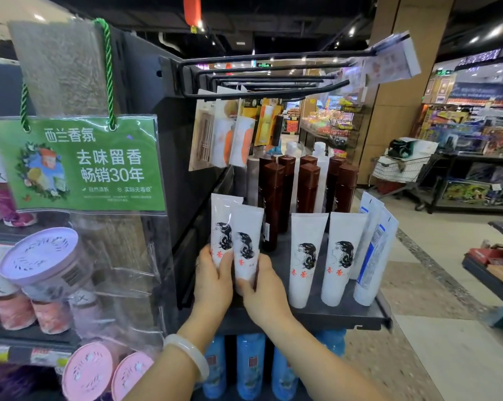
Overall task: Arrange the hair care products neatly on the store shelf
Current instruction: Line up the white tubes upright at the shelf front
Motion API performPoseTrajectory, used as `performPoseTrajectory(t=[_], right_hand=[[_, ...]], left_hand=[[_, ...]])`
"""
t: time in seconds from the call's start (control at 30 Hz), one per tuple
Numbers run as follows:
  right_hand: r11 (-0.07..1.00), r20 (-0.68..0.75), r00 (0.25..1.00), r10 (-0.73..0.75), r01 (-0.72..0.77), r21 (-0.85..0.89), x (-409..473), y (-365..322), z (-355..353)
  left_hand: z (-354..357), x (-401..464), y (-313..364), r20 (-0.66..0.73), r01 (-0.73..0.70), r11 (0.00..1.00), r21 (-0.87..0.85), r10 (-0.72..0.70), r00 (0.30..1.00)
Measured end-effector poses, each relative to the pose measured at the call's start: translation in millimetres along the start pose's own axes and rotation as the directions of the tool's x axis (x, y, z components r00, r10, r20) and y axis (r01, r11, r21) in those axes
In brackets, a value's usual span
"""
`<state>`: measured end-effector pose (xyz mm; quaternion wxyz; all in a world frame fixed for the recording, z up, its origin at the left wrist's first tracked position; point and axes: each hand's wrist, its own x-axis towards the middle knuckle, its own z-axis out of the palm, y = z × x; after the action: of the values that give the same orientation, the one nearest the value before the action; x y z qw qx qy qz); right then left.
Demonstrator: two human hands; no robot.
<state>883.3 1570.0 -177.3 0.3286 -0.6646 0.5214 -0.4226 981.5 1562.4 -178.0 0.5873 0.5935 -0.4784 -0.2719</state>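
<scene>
Store shelf [345, 315], left hand [212, 280] and right hand [263, 293] each gripping a white tube [246, 241]

I see four white tubes [307, 256] with a woman's-head print upright on the dark shelf [345, 315], brown bottles [308, 183] behind them.

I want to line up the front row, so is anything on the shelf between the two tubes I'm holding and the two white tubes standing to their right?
Nothing visible. The left hand and right hand grip two white tubes; between them and the standing pair lies bare shelf. The brown bottles stand behind that gap, not in it.
</scene>
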Motion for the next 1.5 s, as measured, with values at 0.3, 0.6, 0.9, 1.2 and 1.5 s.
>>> performPoseTrajectory(t=[0.3,0.6,0.9,1.2,1.5], right_hand=[[0.997,-0.111,0.991,0.068,-0.066,0.026,1,2,10],[0.996,-0.191,0.981,0.026,-0.042,-0.083,-4,6,11],[0.986,-0.284,0.959,0.003,-0.051,-0.161,-6,12,13],[0.989,-0.304,0.952,0.023,-0.066,-0.131,-7,11,15],[0.988,-0.313,0.950,0.008,-0.055,-0.141,-9,17,18]], left_hand=[[-6,-12,-10,-0.032,-0.075,0.997,0.012,0.076,0.997],[-9,-22,-14,-0.008,-0.103,0.982,0.159,0.106,0.994],[-11,-23,-14,0.014,-0.086,0.975,0.205,0.085,0.996],[-12,-24,-14,0.034,-0.089,0.979,0.184,0.084,0.996],[-12,-24,-14,0.033,-0.094,0.984,0.154,0.090,0.995]])
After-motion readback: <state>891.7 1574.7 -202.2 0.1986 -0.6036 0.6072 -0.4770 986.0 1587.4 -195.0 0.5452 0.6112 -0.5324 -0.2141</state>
